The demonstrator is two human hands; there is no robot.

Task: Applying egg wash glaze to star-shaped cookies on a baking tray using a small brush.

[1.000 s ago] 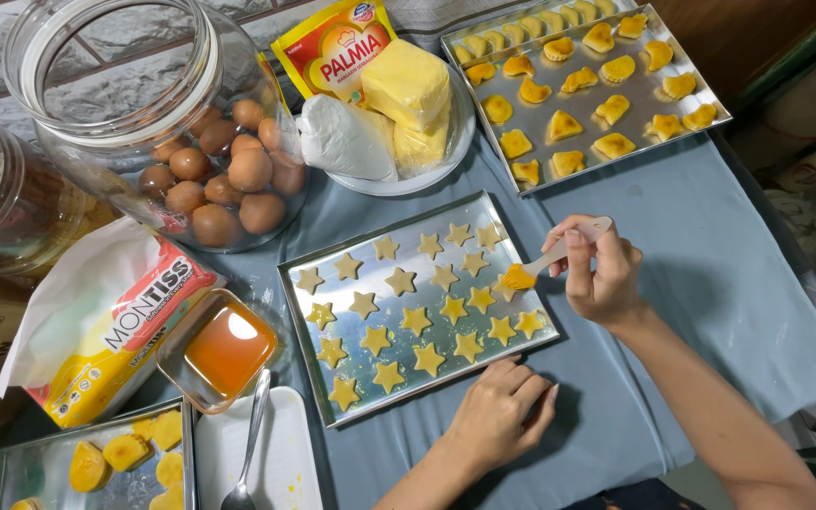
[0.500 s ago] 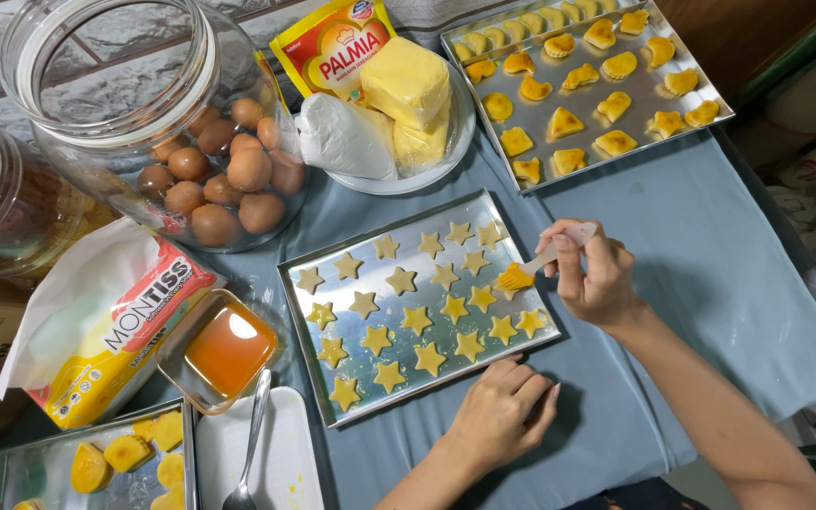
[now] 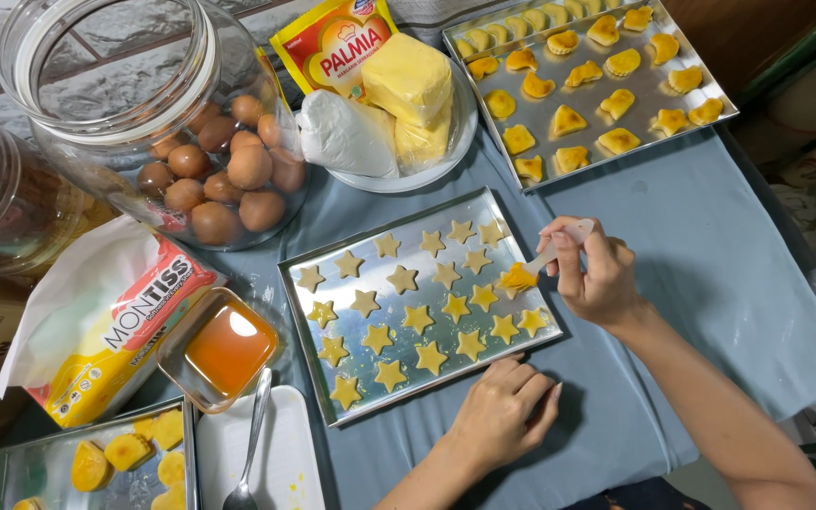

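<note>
The right hand [image 3: 595, 279] pinches a small brush [image 3: 542, 263] between thumb and fingers, its yellow-coated bristles resting on or just above a star-shaped cookie [image 3: 514, 280] near the right edge of the metal baking tray [image 3: 299, 283]; contact is hard to confirm. The left hand [image 3: 502, 408] lies flat on the blue cloth [image 3: 710, 274], fingers loosely together, just touching the tray's front rim. A small dish of orange glaze [image 3: 229, 348] sits left of the tray.

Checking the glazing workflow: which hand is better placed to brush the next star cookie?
Right. The right hand already holds the brush, bristles at the tray's right side; the left hand rests flat at its near edge.
</note>
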